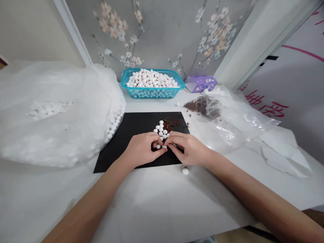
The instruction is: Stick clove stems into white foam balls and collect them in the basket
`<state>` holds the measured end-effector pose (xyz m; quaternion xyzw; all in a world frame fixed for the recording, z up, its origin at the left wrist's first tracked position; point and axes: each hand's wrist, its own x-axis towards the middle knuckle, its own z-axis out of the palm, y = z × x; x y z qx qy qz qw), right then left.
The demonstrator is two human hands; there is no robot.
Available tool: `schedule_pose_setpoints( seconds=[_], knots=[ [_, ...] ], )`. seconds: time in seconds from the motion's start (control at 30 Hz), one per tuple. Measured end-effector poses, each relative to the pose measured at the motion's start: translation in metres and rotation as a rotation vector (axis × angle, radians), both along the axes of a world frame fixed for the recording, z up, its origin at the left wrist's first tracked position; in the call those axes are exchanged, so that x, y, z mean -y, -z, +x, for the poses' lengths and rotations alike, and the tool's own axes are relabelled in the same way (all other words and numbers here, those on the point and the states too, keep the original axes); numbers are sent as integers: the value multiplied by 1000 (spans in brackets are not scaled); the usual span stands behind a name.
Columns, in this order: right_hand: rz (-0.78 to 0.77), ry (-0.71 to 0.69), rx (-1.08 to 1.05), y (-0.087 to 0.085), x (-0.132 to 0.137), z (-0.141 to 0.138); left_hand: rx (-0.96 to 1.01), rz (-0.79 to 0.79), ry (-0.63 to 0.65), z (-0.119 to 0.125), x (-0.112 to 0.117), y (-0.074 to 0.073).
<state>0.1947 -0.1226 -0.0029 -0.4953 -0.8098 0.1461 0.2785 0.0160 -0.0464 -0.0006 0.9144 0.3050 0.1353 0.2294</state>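
Left hand (143, 150) and right hand (187, 148) curled together at center, fingertips around a white bead (164, 146), grip unclear, more beads (161, 131) and brown flakes (170, 124) on a black mat (131, 125), blue basket (152, 93) at top center, plastic bag (240, 126) at right

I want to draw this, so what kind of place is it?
Probably a room in a home used for handwork: there's a wall with flowered wallpaper, a white table, and a blue plastic basket heaped with small white balls.
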Motion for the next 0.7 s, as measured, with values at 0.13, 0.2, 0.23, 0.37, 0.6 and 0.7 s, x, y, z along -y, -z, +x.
schedule_pose_setpoints(
  seconds=[0.13, 0.2, 0.23, 0.37, 0.6, 0.7],
  knots=[
    [-8, -12, -21, -1, 2, -2, -8, -18, -12, 0, 1, -1],
    [-23, -9, -34, -1, 2, -4, -7, -32, -11, 1, 1, -1],
    [-31, -9, -42, -1, 2, -4, -4, -38, -8, 1, 0, -1],
    [-64, 3, -48, -3, -2, -7, 6, -54, -2, 1, -1, 1],
    [-112, 51, 29, -10, -5, -11, 0, -55, -9, 0, -1, 1],
    [-111, 65, 43, -10, -4, -12, 2, -56, -11, 0, -1, 1]
  ],
)
